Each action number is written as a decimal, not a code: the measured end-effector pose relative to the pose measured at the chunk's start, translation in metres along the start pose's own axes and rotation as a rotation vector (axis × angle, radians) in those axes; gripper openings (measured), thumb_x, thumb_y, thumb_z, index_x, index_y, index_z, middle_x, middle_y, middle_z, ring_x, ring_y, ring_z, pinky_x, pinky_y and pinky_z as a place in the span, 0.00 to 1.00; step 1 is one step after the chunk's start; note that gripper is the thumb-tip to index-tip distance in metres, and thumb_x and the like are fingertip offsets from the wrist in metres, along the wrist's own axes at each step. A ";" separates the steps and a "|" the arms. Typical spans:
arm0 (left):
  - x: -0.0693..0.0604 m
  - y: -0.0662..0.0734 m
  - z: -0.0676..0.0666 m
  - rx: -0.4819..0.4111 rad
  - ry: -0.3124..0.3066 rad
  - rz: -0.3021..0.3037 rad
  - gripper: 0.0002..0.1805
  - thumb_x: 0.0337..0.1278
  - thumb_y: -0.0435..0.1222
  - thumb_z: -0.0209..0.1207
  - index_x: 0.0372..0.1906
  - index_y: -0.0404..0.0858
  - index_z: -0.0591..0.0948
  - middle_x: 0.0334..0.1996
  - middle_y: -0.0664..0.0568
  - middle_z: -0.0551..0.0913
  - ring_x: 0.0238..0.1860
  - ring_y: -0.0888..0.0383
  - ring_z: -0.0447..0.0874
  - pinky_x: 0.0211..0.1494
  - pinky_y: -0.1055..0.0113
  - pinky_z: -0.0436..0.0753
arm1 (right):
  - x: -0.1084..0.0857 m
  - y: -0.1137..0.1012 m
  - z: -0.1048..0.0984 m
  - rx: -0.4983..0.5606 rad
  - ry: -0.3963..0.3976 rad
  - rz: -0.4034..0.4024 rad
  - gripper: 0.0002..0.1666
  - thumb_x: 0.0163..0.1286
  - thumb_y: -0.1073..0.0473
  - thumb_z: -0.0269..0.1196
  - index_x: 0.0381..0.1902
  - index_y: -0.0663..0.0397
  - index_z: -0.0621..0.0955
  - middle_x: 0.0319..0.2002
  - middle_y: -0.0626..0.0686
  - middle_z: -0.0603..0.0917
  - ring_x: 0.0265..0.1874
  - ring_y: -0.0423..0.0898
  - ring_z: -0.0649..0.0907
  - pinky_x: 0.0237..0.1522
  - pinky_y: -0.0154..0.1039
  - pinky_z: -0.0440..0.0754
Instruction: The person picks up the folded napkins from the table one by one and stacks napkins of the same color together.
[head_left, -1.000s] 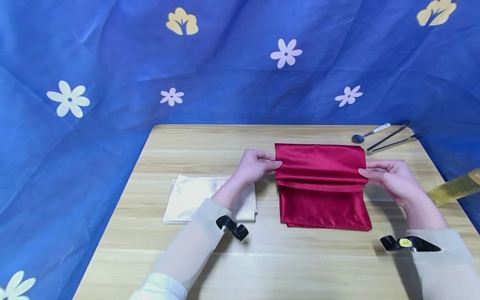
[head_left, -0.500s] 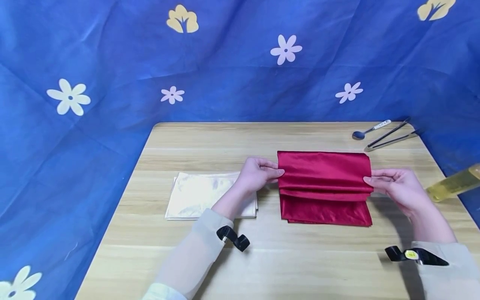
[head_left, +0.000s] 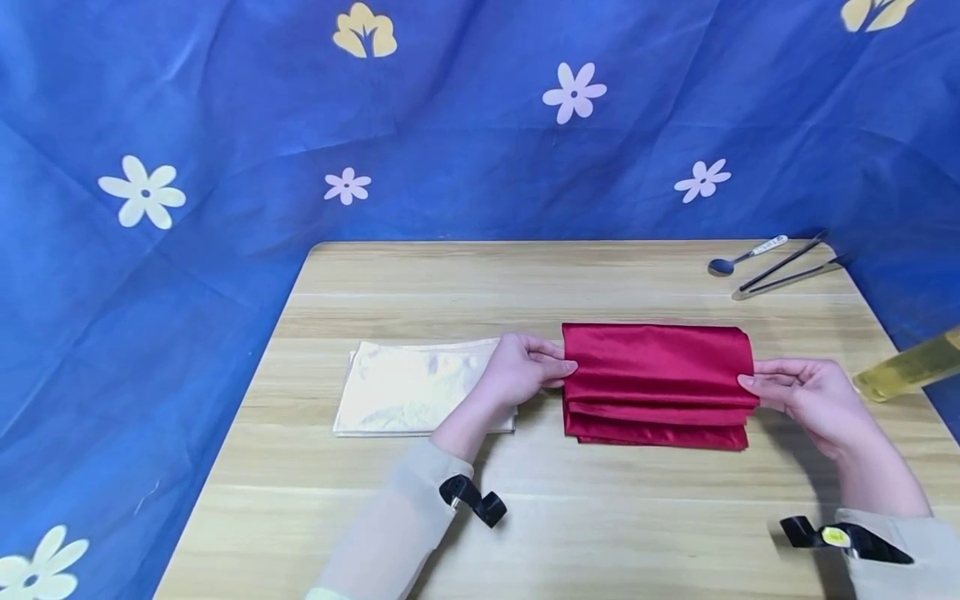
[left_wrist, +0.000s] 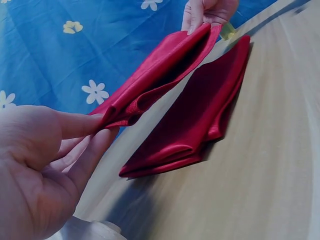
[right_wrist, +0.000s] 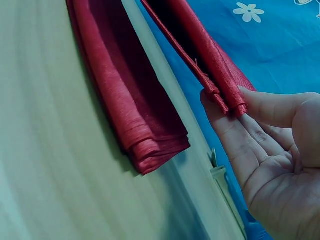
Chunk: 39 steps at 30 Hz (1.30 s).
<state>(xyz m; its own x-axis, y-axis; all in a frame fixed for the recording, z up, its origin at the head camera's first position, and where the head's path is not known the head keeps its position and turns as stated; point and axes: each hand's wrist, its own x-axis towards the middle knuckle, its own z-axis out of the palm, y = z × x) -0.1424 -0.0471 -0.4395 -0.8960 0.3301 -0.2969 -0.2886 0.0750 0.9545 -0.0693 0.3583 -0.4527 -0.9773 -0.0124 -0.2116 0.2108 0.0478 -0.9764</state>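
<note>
A folded dark red satin cloth (head_left: pixel 652 358) hangs level between both hands, its layers parted at the ends. The left hand (head_left: pixel 525 371) pinches its left end between thumb and fingers. On the opposite end, the right hand (head_left: pixel 813 400) has the same sort of pinch. Below it lies a second folded red cloth (left_wrist: pixel 182 115), flat on the table; in the wrist views a gap shows between the two. From the head view the held cloth covers most of the lower one, leaving a front strip (head_left: pixel 660 435) showing.
A folded white cloth (head_left: pixel 412 392) lies left, partly behind the left forearm. At the back right are a small spoon (head_left: pixel 722 267) and metal tongs (head_left: pixel 776 275). A yellowish transparent object (head_left: pixel 907 367) stands at the right edge. Blue floral fabric (head_left: pixel 465 125) hangs behind the table.
Both hands have drawn the held red cloth toward the person and slightly right. It now covers more of the red cloth beneath. The grip at both ends looks unchanged.
</note>
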 end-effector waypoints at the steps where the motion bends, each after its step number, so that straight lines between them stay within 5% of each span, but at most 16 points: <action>1: -0.001 -0.001 0.000 0.010 -0.003 0.002 0.08 0.59 0.28 0.75 0.42 0.31 0.89 0.34 0.43 0.92 0.34 0.51 0.93 0.49 0.51 0.91 | -0.001 0.001 -0.001 -0.009 0.000 0.003 0.12 0.74 0.71 0.68 0.42 0.48 0.91 0.38 0.48 0.93 0.36 0.40 0.91 0.39 0.31 0.88; 9: -0.004 -0.008 0.001 0.076 -0.011 -0.002 0.09 0.58 0.28 0.76 0.41 0.31 0.88 0.31 0.43 0.91 0.32 0.51 0.93 0.44 0.54 0.91 | -0.005 0.007 -0.001 -0.027 -0.012 0.003 0.11 0.73 0.71 0.68 0.43 0.50 0.91 0.38 0.50 0.93 0.37 0.40 0.91 0.39 0.32 0.88; 13: -0.007 -0.012 0.004 0.096 -0.019 0.003 0.08 0.58 0.28 0.76 0.40 0.31 0.88 0.30 0.44 0.91 0.31 0.52 0.93 0.42 0.57 0.92 | -0.007 0.008 0.000 -0.122 0.004 0.012 0.08 0.73 0.68 0.70 0.44 0.51 0.92 0.37 0.49 0.93 0.37 0.40 0.91 0.38 0.32 0.88; 24: -0.007 -0.023 0.007 0.204 -0.006 0.005 0.08 0.58 0.28 0.76 0.38 0.31 0.87 0.27 0.47 0.90 0.30 0.52 0.93 0.37 0.61 0.91 | -0.006 0.018 0.003 -0.350 0.026 -0.015 0.17 0.72 0.62 0.72 0.50 0.73 0.86 0.37 0.48 0.93 0.39 0.35 0.88 0.38 0.30 0.85; 27: -0.005 -0.028 0.007 0.251 -0.005 0.008 0.08 0.58 0.29 0.76 0.38 0.31 0.87 0.26 0.48 0.90 0.30 0.54 0.92 0.36 0.63 0.91 | -0.004 0.022 0.002 -0.344 0.011 -0.011 0.18 0.73 0.64 0.72 0.51 0.76 0.85 0.37 0.48 0.93 0.40 0.34 0.88 0.39 0.29 0.85; 31: -0.003 -0.033 0.007 0.279 -0.017 0.030 0.08 0.58 0.30 0.76 0.38 0.32 0.88 0.26 0.49 0.90 0.29 0.55 0.92 0.35 0.64 0.90 | -0.005 0.023 -0.001 -0.232 -0.032 0.034 0.10 0.74 0.67 0.70 0.49 0.69 0.88 0.38 0.49 0.93 0.39 0.37 0.90 0.40 0.30 0.88; 34: -0.003 -0.034 0.006 0.250 -0.034 0.042 0.08 0.60 0.31 0.75 0.38 0.31 0.88 0.26 0.48 0.90 0.29 0.53 0.93 0.36 0.64 0.91 | -0.005 0.020 -0.003 -0.154 -0.064 0.046 0.08 0.74 0.69 0.69 0.49 0.64 0.89 0.40 0.50 0.93 0.39 0.42 0.92 0.41 0.34 0.89; 39: -0.003 -0.035 0.004 0.167 -0.041 0.026 0.05 0.63 0.27 0.72 0.39 0.28 0.88 0.29 0.45 0.90 0.30 0.50 0.93 0.37 0.61 0.92 | -0.004 0.020 -0.001 -0.202 -0.059 0.021 0.12 0.74 0.67 0.70 0.51 0.69 0.87 0.40 0.49 0.93 0.39 0.43 0.92 0.42 0.34 0.89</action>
<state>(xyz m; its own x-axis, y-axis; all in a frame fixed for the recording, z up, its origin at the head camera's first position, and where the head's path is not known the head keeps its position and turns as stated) -0.1284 -0.0468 -0.4719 -0.8869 0.3722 -0.2735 -0.2020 0.2200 0.9544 -0.0614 0.3607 -0.4716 -0.9684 -0.0674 -0.2402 0.2170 0.2475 -0.9443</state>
